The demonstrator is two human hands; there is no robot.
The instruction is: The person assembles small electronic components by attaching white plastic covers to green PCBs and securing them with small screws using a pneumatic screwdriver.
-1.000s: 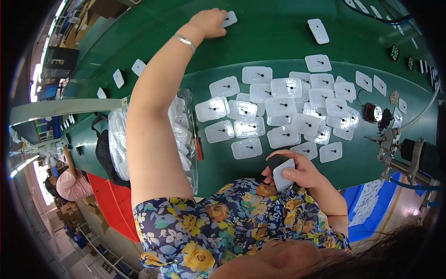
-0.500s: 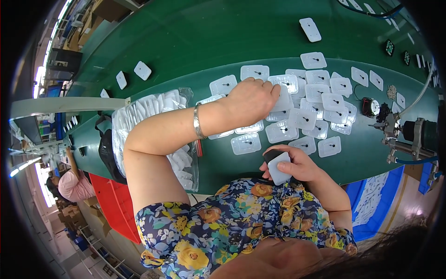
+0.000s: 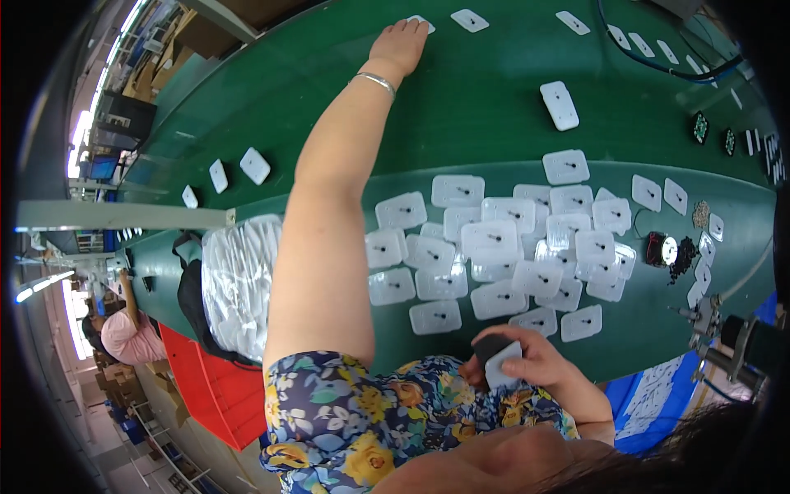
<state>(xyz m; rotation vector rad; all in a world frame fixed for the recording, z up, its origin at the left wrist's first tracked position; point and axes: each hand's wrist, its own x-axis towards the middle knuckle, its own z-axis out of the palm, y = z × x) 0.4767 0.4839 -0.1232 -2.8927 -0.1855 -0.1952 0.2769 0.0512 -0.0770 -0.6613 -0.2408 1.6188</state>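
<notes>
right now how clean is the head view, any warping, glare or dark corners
Head view: strong fisheye warp, the green table's edges bow and the corners go black; bright window glare at the left rim; the white plastic pads show small shiny highlights; left hand and right hand are reasonably sharp.

The left hand (image 3: 401, 43) has been stretched from the pile of white pads (image 3: 502, 255) to the table's far side. A white pad (image 3: 420, 20) there is now touched by its fingertips.
</notes>
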